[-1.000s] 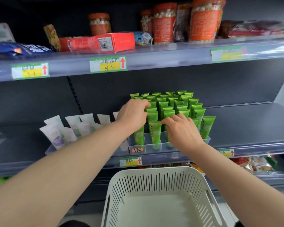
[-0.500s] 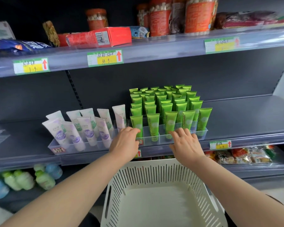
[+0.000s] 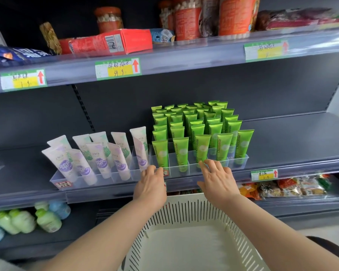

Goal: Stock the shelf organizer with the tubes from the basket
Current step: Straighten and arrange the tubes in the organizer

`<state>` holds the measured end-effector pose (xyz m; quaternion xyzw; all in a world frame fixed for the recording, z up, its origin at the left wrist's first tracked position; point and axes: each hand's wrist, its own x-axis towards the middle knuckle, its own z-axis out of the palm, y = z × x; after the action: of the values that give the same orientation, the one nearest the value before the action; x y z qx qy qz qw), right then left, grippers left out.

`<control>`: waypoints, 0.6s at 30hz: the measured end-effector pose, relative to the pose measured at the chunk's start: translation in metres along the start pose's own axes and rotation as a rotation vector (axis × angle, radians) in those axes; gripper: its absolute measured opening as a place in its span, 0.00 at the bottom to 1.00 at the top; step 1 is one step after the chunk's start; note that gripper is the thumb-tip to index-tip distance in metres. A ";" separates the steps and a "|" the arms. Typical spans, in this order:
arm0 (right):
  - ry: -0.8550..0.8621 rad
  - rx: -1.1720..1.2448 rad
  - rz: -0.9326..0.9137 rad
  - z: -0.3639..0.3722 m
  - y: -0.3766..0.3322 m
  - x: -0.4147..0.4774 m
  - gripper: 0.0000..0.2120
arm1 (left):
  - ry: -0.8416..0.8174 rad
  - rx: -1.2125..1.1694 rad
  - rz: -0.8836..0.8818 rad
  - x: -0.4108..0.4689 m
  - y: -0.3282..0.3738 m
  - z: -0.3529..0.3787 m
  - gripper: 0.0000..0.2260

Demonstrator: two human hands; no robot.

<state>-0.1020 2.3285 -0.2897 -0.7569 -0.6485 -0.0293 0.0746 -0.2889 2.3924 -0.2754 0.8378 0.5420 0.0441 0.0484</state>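
- The left hand (image 3: 151, 184) and right hand (image 3: 218, 179), fingers loosely spread and empty, sit at the organizer (image 3: 193, 169) front, centre frame, probably squaring it.
- The basket (image 3: 184, 212), bottom centre, shows nothing inside; green tubes (image 3: 202, 149) stand filed upright, so stocking looks done.

green tubes (image 3: 202, 151) | white-lilac tubes (image 3: 101, 157) | cream slotted basket (image 3: 241, 237) | red box (image 3: 108, 43)

A shop: price-tagged shelves (image 3: 164, 57) (snack jars (image 3: 186, 20) above)

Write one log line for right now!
left hand: open, at clear organizer front | right hand: open, same | green tubes: standing in rows | basket: no tubes seen
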 end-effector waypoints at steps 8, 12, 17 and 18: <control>0.032 -0.021 -0.012 0.003 0.004 0.003 0.26 | 0.059 0.054 0.005 0.005 0.001 0.005 0.29; 0.058 -0.023 -0.008 0.003 0.005 0.005 0.23 | 0.071 0.041 -0.006 0.007 0.005 0.007 0.27; 0.062 -0.047 0.003 0.004 0.007 0.008 0.23 | 0.110 -0.008 0.007 0.003 0.005 0.009 0.27; 0.062 -0.055 0.003 0.004 0.008 0.008 0.23 | 0.115 -0.015 0.012 0.002 0.004 0.010 0.27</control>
<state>-0.0933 2.3360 -0.2931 -0.7584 -0.6437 -0.0705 0.0742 -0.2831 2.3927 -0.2848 0.8368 0.5383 0.0967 0.0230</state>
